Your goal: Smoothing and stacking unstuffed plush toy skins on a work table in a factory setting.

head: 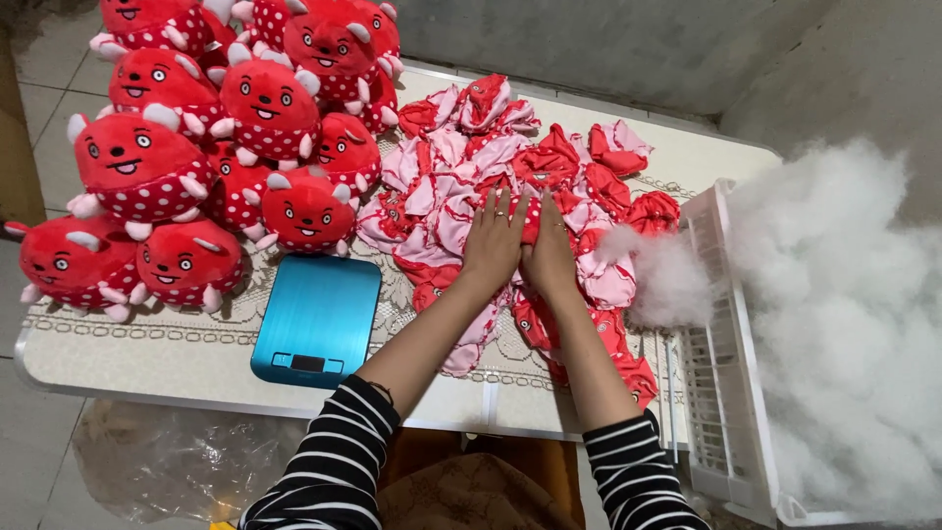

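sleeves (334,461) striped, nearest | left hand (494,240) flat, unclenched on skins (461,186) | right hand (551,250) flat beside it, same pile under palms | scale (316,319) left | stuffing (844,294) right

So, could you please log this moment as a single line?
left hand: flat on unstuffed toy skins | right hand: flat beside it | scale: bare | stuffing: in crate
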